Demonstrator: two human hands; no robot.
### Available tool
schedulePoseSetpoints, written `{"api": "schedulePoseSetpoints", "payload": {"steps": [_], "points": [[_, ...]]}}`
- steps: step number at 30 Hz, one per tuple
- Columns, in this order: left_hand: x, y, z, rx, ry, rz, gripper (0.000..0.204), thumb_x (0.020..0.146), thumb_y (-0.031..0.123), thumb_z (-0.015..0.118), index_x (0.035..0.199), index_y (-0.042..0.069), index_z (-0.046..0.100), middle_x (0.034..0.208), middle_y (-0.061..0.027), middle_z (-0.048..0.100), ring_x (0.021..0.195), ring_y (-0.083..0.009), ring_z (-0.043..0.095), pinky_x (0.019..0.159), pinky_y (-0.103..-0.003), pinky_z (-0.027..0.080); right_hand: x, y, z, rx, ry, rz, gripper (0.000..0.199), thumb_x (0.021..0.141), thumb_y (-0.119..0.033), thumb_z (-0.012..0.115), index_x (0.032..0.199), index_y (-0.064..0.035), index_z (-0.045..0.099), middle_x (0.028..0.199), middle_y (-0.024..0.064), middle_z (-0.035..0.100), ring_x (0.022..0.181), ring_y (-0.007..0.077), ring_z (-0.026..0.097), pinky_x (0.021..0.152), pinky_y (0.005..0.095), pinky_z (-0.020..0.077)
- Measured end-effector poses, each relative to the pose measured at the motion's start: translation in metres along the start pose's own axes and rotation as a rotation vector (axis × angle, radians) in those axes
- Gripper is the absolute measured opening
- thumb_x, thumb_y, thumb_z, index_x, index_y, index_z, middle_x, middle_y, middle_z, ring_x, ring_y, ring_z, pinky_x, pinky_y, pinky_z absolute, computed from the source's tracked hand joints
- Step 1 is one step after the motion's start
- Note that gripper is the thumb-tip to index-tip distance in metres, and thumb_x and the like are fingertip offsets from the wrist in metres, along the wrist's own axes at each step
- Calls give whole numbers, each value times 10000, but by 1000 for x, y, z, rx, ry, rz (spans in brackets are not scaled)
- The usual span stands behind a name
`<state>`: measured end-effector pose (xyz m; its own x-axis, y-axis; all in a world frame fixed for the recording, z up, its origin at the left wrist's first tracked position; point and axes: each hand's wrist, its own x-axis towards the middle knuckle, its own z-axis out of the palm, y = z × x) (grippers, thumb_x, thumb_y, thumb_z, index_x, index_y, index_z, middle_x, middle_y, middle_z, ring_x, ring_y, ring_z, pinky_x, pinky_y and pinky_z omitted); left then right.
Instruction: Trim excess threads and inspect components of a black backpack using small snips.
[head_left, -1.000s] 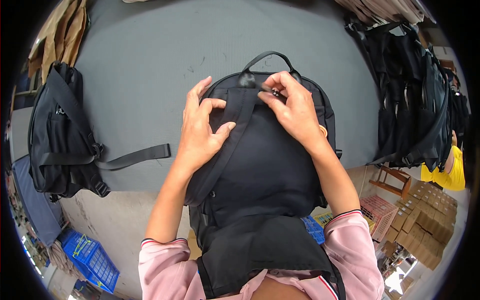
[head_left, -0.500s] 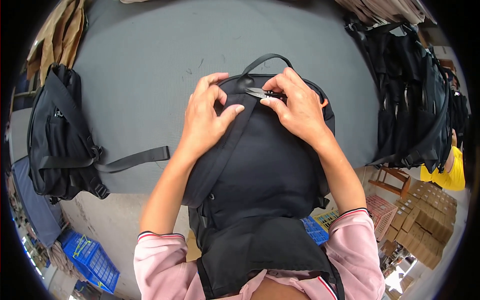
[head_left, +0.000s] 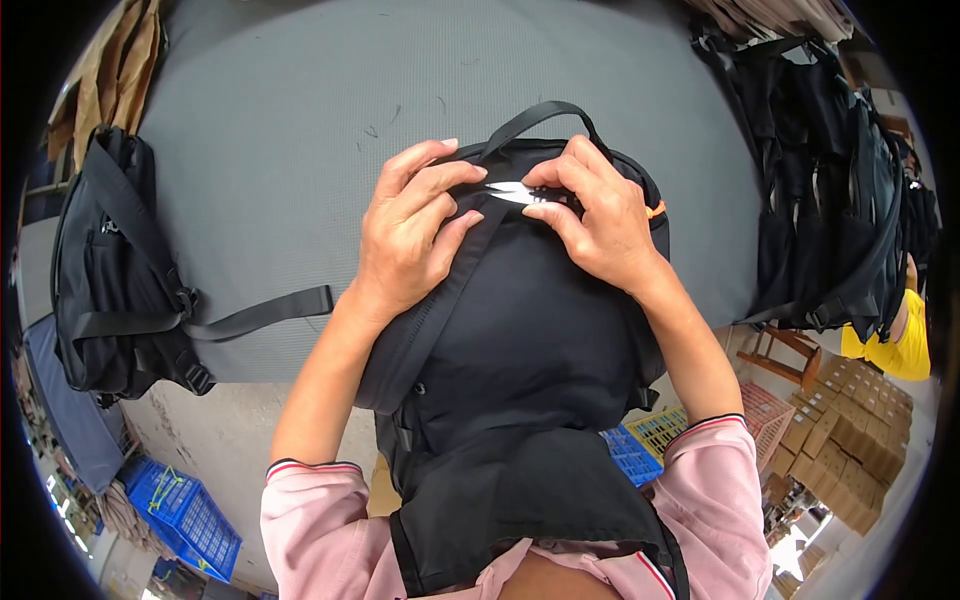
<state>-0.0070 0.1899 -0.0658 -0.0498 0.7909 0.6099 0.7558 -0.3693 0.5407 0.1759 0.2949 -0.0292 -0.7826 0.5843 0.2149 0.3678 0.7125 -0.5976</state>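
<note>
Grey surface (head_left: 270,190), with a black backpack (head_left: 535,320) lying across its near edge.
The backpack's body looks soft and light, apt to crease. At its strap (head_left: 432,318), the left hand (head_left: 408,238) curls thumb and fingers in; whether they pinch cloth, I cannot tell. Just beside, the right hand (head_left: 608,222) pinches small snips (head_left: 513,195), silver blades parted. Beyond arches the top handle (head_left: 545,110), likely the surest hold.

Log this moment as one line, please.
left hand: at backpack top | right hand: holding small snips, blades pointing left | nearby: second backpack, left end of grey table
</note>
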Motion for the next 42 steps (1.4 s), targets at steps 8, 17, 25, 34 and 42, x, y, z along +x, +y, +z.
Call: {"api": "schedulePoseSetpoints", "payload": {"steps": [8, 17, 25, 34, 42], "points": [[-1, 0, -1, -83, -72, -84, 337, 646, -13, 740, 645, 43, 407, 1132, -128, 637, 1210, -344, 487, 953, -417, 419, 1, -2, 1, 50, -52, 71, 164, 762, -119, 694, 864, -45, 589, 815, 44, 534, 701, 214, 604, 592, 329, 463], [-6, 9, 0, -33, -57, -103, 318, 647, -5, 740, 644, 45, 425, 1156, -123, 628, 1211, -341, 484, 969, -423, 408, 10, -9, -9, 125, -240, 318, 166, 758, -81, 698, 885, -14, 615, 807, 56, 540, 732, 169, 572, 671, 286, 480], [-5, 11, 0, 1, -12, -109, 304, 621, 17, 745, 624, 50, 444, 1133, -91, 639, 1185, -306, 508, 919, -380, 453, 5, -11, -9, 416, -129, 465, 172, 764, -92, 709, 877, -1, 617, 813, 45, 552, 730, 146, 580, 660, 267, 472], [-7, 9, 0, -39, -9, -158, 312, 625, 9, 747, 610, 52, 438, 1141, -87, 639, 1191, -308, 504, 903, -376, 460, -1, -19, -4, 139, -134, 333, 176, 744, -48, 707, 881, -4, 607, 817, 48, 511, 756, 166, 556, 682, 284, 467], [-11, 6, 3, -110, -14, -215, 336, 646, 32, 768, 655, 55, 433, 1169, -112, 624, 1222, -332, 475, 977, -414, 398, 3, -20, -3, 112, -139, 332, 171, 758, -80, 703, 887, -17, 611, 828, 51, 533, 766, 180, 583, 682, 302, 474]]}}
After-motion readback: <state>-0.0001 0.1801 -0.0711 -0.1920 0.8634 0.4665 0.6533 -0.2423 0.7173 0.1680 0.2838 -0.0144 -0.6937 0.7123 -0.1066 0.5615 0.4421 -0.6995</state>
